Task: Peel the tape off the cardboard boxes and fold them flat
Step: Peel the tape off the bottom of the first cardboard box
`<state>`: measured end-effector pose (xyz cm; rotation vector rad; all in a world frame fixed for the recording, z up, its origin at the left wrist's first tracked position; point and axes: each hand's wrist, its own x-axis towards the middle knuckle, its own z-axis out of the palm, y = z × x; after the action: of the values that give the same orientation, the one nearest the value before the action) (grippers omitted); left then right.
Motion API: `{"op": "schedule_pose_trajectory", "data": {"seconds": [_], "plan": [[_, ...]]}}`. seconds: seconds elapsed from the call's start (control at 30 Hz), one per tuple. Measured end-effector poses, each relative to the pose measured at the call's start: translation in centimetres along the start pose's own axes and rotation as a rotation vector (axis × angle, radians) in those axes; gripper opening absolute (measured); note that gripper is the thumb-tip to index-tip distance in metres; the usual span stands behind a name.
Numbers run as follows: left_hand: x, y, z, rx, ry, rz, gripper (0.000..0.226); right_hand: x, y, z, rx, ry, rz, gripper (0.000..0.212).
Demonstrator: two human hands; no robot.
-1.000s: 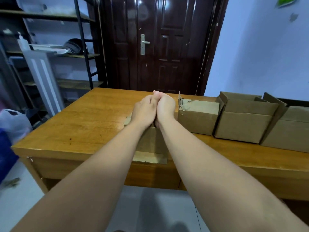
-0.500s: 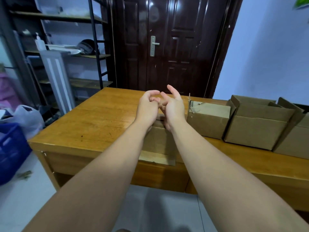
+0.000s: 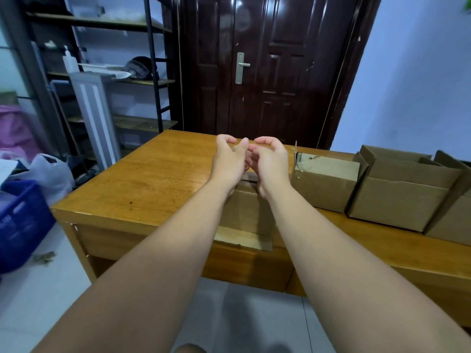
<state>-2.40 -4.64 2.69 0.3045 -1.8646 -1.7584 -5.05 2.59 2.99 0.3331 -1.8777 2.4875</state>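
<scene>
Both my hands hover close together above a flattened cardboard box (image 3: 246, 212) that lies on the wooden table (image 3: 153, 179); one of its flaps hangs over the table's front edge. My left hand (image 3: 229, 160) has curled fingers and seems to pinch a small brownish scrap of tape (image 3: 235, 148) against its thumb. My right hand (image 3: 271, 161) sits just right of it, fingers loosely curved toward the left thumb, with nothing visible in it. Three upright cardboard boxes stand in a row to the right: the nearest (image 3: 323, 186), a middle one with open flaps (image 3: 402, 197), and one at the frame edge (image 3: 453, 220).
A blue crate (image 3: 20, 220) and a white plastic bag (image 3: 51, 171) sit on the floor at the left. Behind them stands a metal shelf (image 3: 153, 80) with a helmet. A dark door (image 3: 267, 72) is behind the table. A scrap lies on the floor (image 3: 44, 257).
My hands have lifted off the flattened box and drawn slightly apart, with fingers uncurling from a pressed-together pose. The view has shifted to the left.
</scene>
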Motion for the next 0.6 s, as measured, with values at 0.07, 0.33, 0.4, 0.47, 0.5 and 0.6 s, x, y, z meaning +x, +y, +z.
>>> {"op": "schedule_pose_trajectory", "data": {"seconds": [0.07, 0.33, 0.4, 0.47, 0.5, 0.6], "plan": [[-0.1, 0.1, 0.0, -0.005, 0.038, -0.01, 0.015, -0.1, 0.0, 0.1, -0.069, 0.039, -0.043, 0.024], [-0.4, 1.0, 0.4, 0.063, 0.015, -0.027, 0.04, -0.3, 0.1, 0.2, -0.261, 0.097, -0.099, 0.019], [-0.6, 1.1, 0.7, 0.098, -0.021, 0.026, 0.043, -0.3, 0.2, 0.3, -0.238, 0.093, -0.093, 0.019], [-0.5, 0.9, 0.5, 0.093, 0.006, 0.028, 0.029, -0.2, 0.2, 0.3, -0.248, 0.088, -0.087, 0.023], [-0.5, 0.8, 0.3, 0.064, 0.008, 0.004, 0.029, -0.2, 0.2, 0.2, -0.246, 0.087, -0.085, 0.024], [-0.5, 0.7, -0.6, -0.064, -0.04, -0.079, 0.051, -0.2, 0.2, 0.3, -0.24, 0.09, -0.075, 0.024]]}}
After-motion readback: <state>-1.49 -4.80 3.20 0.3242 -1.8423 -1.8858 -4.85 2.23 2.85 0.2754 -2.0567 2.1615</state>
